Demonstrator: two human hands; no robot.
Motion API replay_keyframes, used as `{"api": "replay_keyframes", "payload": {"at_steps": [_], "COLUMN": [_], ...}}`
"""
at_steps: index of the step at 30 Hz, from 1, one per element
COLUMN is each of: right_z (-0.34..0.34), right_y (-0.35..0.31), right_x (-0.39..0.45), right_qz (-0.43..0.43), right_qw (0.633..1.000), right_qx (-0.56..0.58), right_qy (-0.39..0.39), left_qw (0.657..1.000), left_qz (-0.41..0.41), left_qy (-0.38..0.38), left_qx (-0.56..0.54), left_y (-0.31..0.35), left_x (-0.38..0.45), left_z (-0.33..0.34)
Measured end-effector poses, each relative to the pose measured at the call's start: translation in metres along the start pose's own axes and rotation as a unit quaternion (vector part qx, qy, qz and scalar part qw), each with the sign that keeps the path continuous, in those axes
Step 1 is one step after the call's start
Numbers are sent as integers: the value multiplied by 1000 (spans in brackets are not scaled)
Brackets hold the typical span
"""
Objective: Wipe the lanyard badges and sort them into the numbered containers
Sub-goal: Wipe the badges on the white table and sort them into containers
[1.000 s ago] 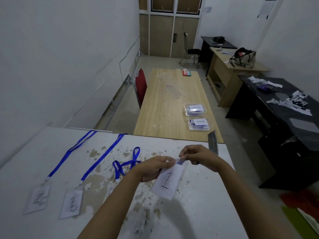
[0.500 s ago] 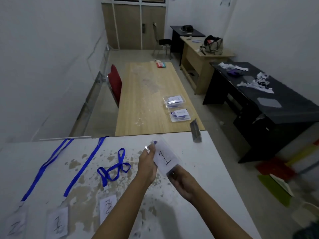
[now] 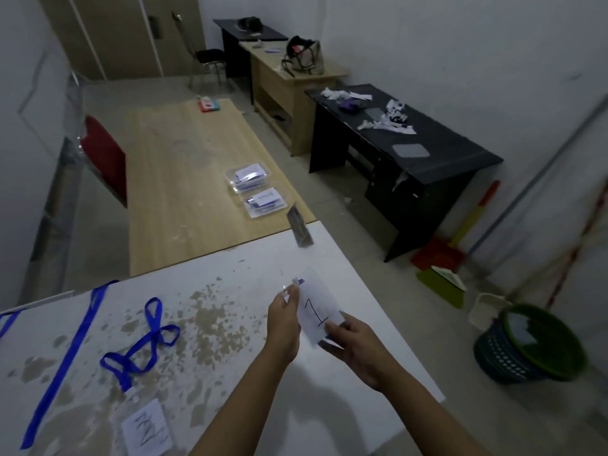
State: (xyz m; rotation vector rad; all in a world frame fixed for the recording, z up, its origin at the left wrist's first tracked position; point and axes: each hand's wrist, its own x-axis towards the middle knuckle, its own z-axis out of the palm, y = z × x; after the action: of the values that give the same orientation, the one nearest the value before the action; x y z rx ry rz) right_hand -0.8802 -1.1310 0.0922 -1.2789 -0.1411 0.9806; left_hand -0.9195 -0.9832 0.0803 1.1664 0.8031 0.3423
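Note:
A clear badge marked "1" [image 3: 316, 307] is held above the white table [image 3: 230, 291] by both hands. My left hand [image 3: 284, 320] pinches its top edge near the clip. My right hand [image 3: 357, 347] grips its lower end. Another badge marked "2" [image 3: 146, 429] lies near the front edge with its blue lanyard [image 3: 144, 343] bunched up behind it. Two clear containers sit on the wooden table beyond: the nearer one [image 3: 266, 200] shows a "1" card, the farther one [image 3: 248, 176] holds cards too.
A second blue lanyard strap [image 3: 65, 357] runs across the table's left side. A small dark stand [image 3: 299, 230] sits at the white table's far right corner. A red chair [image 3: 105, 156] stands left of the wooden table. A green basket [image 3: 533, 343] is on the floor at right.
The view has swung right and closer. My right hand moved from the badge's top down to its lower end; the left hand now holds the top edge, and the badge stands more upright.

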Motion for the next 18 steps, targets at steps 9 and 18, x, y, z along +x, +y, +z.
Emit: {"api": "replay_keyframes", "payload": {"at_steps": [9,18], "right_z": [-111,-254], "right_y": [-41,-75], "right_x": [-26,-47], "right_qz": [37,21], "right_qw": [994,986], "right_qx": [-98,-147], "right_qy": [11,75], "left_qw": [995,995], "left_qz": [-42,-29], "left_qy": [-39,-42], "left_qx": [79,83], "left_y": [-41,-81], "left_x": [-11,-35], "left_z": [108,268]}}
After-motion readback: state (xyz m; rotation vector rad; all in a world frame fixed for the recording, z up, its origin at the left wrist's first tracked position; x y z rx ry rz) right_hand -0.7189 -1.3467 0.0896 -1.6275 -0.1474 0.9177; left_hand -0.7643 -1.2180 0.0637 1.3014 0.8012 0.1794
